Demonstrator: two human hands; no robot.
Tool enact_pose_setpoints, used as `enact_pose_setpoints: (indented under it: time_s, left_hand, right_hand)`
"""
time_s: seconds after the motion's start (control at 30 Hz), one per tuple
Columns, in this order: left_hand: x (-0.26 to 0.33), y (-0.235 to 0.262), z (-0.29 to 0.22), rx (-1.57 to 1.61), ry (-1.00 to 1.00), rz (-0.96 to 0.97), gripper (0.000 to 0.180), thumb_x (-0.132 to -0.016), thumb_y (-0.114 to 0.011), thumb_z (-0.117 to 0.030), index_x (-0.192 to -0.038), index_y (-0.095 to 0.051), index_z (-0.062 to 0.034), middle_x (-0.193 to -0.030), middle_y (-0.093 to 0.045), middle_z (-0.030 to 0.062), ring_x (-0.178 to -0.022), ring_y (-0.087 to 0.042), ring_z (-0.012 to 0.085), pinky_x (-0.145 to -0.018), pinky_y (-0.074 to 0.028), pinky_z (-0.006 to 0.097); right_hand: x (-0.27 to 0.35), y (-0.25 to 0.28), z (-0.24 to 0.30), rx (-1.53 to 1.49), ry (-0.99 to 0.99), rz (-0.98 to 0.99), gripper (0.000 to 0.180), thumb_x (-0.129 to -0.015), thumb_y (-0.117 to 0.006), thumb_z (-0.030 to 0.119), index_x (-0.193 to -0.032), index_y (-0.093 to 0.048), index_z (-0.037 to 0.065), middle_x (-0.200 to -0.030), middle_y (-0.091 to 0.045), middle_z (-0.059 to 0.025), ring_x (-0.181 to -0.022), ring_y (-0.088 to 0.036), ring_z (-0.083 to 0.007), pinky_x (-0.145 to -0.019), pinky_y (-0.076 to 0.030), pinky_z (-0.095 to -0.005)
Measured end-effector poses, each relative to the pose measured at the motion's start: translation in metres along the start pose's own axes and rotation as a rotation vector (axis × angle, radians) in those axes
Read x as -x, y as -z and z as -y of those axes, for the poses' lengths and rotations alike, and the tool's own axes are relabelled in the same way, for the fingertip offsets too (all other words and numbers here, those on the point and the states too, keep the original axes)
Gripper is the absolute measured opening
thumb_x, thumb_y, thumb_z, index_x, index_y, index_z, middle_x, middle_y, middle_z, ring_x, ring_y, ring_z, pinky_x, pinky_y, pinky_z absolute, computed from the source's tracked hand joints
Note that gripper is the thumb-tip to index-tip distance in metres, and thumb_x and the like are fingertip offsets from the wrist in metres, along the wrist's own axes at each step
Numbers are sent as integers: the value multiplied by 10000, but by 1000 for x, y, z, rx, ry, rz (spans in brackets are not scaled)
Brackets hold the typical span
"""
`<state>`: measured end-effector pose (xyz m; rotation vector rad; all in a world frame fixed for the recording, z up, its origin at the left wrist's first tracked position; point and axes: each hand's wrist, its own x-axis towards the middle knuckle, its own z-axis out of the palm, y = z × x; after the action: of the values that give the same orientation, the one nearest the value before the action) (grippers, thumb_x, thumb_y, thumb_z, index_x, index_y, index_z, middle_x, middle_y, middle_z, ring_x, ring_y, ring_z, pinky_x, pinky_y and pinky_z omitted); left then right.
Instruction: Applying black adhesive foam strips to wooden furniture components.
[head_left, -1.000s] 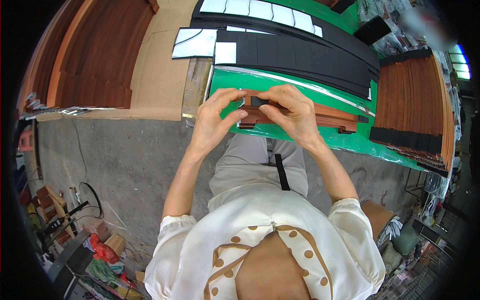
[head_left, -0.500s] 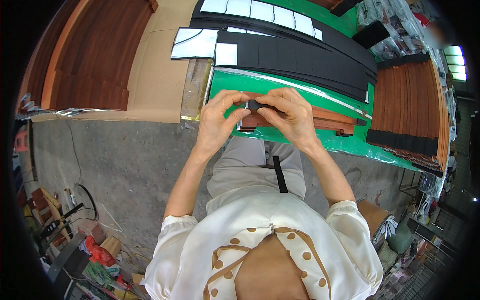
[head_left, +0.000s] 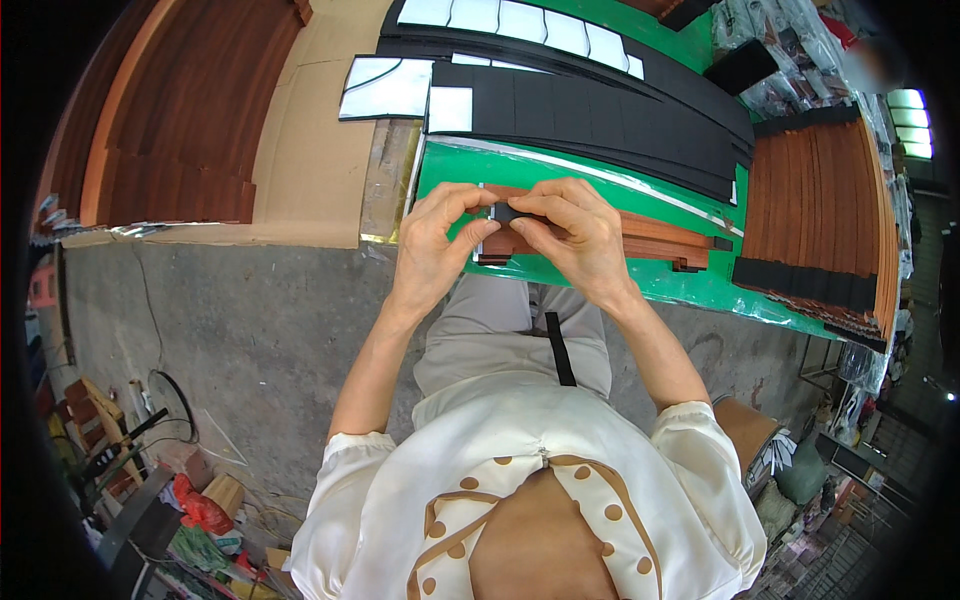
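Note:
A small black strip (head_left: 505,212) with a pale edge lies across the left end of reddish-brown, wood-look slats (head_left: 655,238). My left hand (head_left: 428,248) pinches the strip's left edge between thumb and fingers. From the other side, my right hand (head_left: 588,245) has its thumb and fingertips closed on the same strip, close to the left fingertips. Below both hands, the slats rest near the front edge of a green-covered table (head_left: 455,165). One slat has a black tip at its right end. The right hand covers the middle of the slats.
Overlapping black sheets (head_left: 600,110), some with white patches, lie behind my hands. Black-ended brown slats (head_left: 815,200) are stacked at the right. More brown slats (head_left: 190,130) sit on cardboard (head_left: 310,150) at the left. A red bag (head_left: 200,505) lies among clutter at lower left.
My right fingers have shifted very slightly on the black strip. Both hands stay in nearly the same place, still pinching it.

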<state>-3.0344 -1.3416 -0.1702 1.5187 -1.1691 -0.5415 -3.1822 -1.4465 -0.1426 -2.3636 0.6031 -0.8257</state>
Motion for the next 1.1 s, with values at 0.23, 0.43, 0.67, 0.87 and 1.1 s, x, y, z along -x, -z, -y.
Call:
enact_pose_setpoints:
  time_s: [0.23,0.43,0.67,0.87,1.1]
  left_hand:
    - [3,-4,6,-146,-214,-66,235,-763,-687,-26,-993,-647,-49,-928,-620,90,-830,-602,211,-703,-478,315]
    - [5,-12,6,-422,-487,-109,319,-711,-674,33,-1004,-659,-92,-863,-595,95,-754,-580,232,-619,-457,338]
    - [13,-13,0,-371,-354,-120,227,-802,-607,-22,-1022,-637,-71,-864,-598,111,-760,-603,252,-686,-482,355]
    - [5,-1,-18,-199,253,-39,450,-983,-406,-370,-1137,-598,6,-941,-647,180,-780,-622,226,-707,-480,338]
    - [20,-8,-3,-107,261,-22,316,-922,-557,-260,-1038,-650,19,-977,-665,171,-892,-632,192,-769,-485,306]
  right_hand:
    - [5,0,-3,-67,-15,-7,210,-711,-726,75,-918,-694,84,-972,-610,-40,-775,-607,-199,-632,-504,-296]
    - [17,2,-7,162,238,-91,289,-668,-675,35,-956,-661,51,-970,-607,-65,-805,-608,-221,-639,-513,-313]
    - [25,33,-14,-68,117,-14,223,-771,-622,8,-983,-646,74,-1052,-594,-89,-953,-566,-283,-791,-486,-367]
    - [70,156,-96,702,-347,-339,177,-860,-584,104,-1023,-642,65,-1015,-631,-107,-917,-590,-299,-786,-474,-388]
    - [130,172,-137,216,-734,-328,218,-872,-603,111,-1076,-638,41,-940,-675,-84,-845,-635,-177,-774,-485,-284]
